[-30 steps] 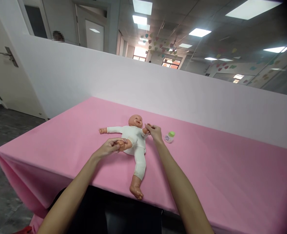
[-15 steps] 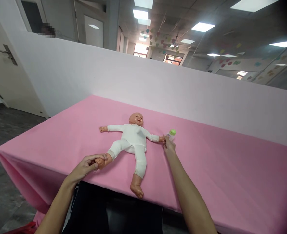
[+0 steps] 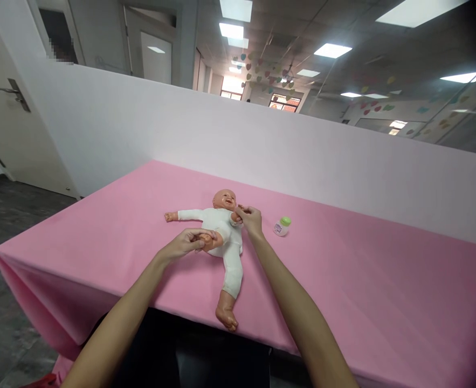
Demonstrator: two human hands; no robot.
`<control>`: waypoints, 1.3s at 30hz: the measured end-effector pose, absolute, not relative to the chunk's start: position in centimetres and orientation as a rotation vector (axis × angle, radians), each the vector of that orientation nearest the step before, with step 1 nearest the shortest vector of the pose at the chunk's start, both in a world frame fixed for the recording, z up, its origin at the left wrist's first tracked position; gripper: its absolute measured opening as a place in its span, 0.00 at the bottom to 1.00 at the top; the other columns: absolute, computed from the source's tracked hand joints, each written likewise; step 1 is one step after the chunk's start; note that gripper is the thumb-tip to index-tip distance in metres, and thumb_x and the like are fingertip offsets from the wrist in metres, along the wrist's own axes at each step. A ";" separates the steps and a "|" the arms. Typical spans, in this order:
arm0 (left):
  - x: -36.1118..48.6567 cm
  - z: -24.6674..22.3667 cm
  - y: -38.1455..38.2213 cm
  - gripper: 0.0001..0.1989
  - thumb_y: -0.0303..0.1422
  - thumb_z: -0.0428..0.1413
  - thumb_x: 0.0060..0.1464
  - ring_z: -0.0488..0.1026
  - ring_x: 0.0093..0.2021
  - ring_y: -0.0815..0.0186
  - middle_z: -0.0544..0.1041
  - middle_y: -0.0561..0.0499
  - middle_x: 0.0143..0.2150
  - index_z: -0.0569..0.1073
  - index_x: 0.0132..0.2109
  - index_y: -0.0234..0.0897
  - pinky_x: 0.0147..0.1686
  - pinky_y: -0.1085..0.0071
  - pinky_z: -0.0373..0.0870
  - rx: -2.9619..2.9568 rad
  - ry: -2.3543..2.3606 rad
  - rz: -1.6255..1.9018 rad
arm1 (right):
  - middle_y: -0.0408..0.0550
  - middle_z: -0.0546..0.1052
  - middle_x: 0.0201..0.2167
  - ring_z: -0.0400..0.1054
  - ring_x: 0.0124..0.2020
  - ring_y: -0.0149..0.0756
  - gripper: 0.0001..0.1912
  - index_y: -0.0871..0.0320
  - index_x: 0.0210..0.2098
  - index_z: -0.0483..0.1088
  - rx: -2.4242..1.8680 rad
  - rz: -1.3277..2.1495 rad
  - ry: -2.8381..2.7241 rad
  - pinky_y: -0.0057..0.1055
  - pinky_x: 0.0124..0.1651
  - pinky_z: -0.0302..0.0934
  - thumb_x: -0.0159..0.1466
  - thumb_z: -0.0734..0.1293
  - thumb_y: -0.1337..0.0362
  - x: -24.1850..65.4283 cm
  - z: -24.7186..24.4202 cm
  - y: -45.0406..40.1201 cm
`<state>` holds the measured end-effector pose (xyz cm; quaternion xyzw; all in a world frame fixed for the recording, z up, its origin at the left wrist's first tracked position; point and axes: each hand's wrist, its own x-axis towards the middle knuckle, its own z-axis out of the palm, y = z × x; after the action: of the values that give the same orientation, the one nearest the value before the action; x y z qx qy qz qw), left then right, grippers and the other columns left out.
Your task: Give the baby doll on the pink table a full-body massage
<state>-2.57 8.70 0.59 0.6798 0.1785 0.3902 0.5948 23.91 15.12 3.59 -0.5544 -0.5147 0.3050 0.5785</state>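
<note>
A baby doll (image 3: 233, 261) with a white cloth body lies on its back on a pink-covered table (image 3: 343, 280), its head toward the wall. My left hand (image 3: 183, 243) is closed round the doll's foot on the left of the view, and that leg is bent up over its belly. With my right hand (image 3: 250, 220) I grip the doll's hand on the right of the view, raised in front of its chest near the chin. The doll's other arm stretches out to the left, and its other leg points toward me.
A small clear jar (image 3: 281, 228) with a green lid stands on the table, right of the doll. Behind the table runs a white half-wall (image 3: 302, 156) with glass above it. On the left is a door (image 3: 23, 118) with a metal handle.
My left hand has pushed the doll's foot up and inward, bending the leg over the belly. My right hand has brought the doll's hand from beside the jar to its chest.
</note>
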 end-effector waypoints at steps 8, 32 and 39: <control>0.1 -1.6 11.9 0.24 0.51 0.64 0.58 0.57 0.30 0.69 0.64 0.53 0.30 0.78 0.45 0.31 0.31 0.72 0.55 1.536 0.438 0.854 | 0.46 0.75 0.21 0.65 0.22 0.29 0.19 0.59 0.22 0.68 -1.368 0.781 -1.329 0.24 0.24 0.58 0.53 0.75 0.51 22.1 3.3 15.4; -11.8 -5.6 1.1 0.26 0.50 0.66 0.56 0.73 0.59 0.46 0.78 0.37 0.58 0.82 0.54 0.37 0.53 0.59 0.74 1.449 0.797 0.960 | 0.39 0.70 0.21 0.62 0.19 0.23 0.15 0.59 0.29 0.68 -1.347 0.748 -0.349 0.17 0.18 0.59 0.53 0.79 0.70 34.1 -1.5 12.8; -11.2 -4.6 2.6 0.27 0.52 0.68 0.54 0.72 0.60 0.47 0.78 0.36 0.58 0.82 0.51 0.37 0.56 0.59 0.72 1.362 0.799 1.148 | 0.39 0.71 0.23 0.63 0.22 0.23 0.17 0.59 0.28 0.68 -1.287 0.730 -0.471 0.19 0.22 0.62 0.52 0.80 0.65 33.2 1.0 13.6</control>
<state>-11.16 2.56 -4.62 0.5778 0.3392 0.4869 0.5603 33.24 13.60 0.95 -0.5809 -0.2127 0.3292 0.7134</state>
